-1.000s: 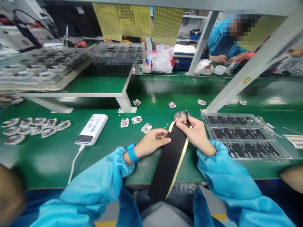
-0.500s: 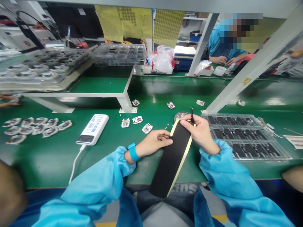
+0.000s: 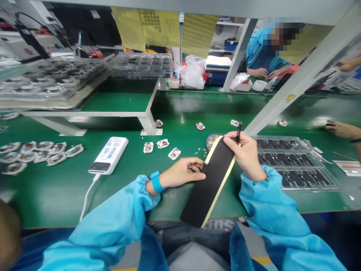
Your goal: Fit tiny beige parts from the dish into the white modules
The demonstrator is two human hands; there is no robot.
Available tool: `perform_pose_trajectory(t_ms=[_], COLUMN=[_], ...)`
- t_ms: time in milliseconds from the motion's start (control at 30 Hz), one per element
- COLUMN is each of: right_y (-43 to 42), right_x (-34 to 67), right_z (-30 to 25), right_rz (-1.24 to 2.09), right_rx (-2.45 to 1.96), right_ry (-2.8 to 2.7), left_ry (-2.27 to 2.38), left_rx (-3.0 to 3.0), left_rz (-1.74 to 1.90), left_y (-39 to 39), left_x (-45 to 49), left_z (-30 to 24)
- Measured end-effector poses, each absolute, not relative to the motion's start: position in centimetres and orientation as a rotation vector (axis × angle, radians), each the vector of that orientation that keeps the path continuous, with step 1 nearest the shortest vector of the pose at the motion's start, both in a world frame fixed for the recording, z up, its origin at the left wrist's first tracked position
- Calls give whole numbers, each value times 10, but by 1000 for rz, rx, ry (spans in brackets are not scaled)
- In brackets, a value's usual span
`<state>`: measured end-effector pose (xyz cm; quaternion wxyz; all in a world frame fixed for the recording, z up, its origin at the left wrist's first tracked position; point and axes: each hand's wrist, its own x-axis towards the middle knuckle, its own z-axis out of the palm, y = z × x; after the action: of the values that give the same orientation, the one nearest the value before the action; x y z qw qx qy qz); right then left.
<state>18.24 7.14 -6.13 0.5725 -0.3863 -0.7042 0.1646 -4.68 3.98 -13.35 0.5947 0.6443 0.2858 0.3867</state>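
Note:
A long black strip with pale yellow edges slants over the front edge of the bench. My right hand pinches its upper end, and a thin dark pen-like tool sticks up from between those fingers. At the strip's left edge is my left hand, thumb and fingers closing on the edge. A tiny black piece shows at the left fingertips; whether it is loose or part of the strip I cannot tell. Beyond the strip sits a round dish of small parts, partly hidden, with tiny screws scattered beside it.
Right of my hands lies a clear tray of black parts. A white power bank with a cable lies left, near several white-rimmed housings. A raised shelf holds trays. Another person's hand reaches in from the right.
My right hand and the strip's upper end have shifted slightly right. Another person's hand has come in at the right edge, while the hands at the far left are gone from view.

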Motion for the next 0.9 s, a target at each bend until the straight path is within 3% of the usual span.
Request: perform_pose_trajectory(t_ms=[233,467,667,900], right_y=[67,80,76,84], right_x=[176,200,192,198], right_z=[-63,-57,-61,-61], right_rz=[447,336,346,334], right_rx=[-876,-860,-869,-800], right_ry=[-1736,-1467,-1595,-1445], left_ry=[613,618,682,638], left_rx=[1426,1555,1492,1520], left_rz=[1004,826,975,873], left_y=[37,36,36,38], left_x=[-36,-44,-37,-40], left_z=[-128,-133,-128,-135])
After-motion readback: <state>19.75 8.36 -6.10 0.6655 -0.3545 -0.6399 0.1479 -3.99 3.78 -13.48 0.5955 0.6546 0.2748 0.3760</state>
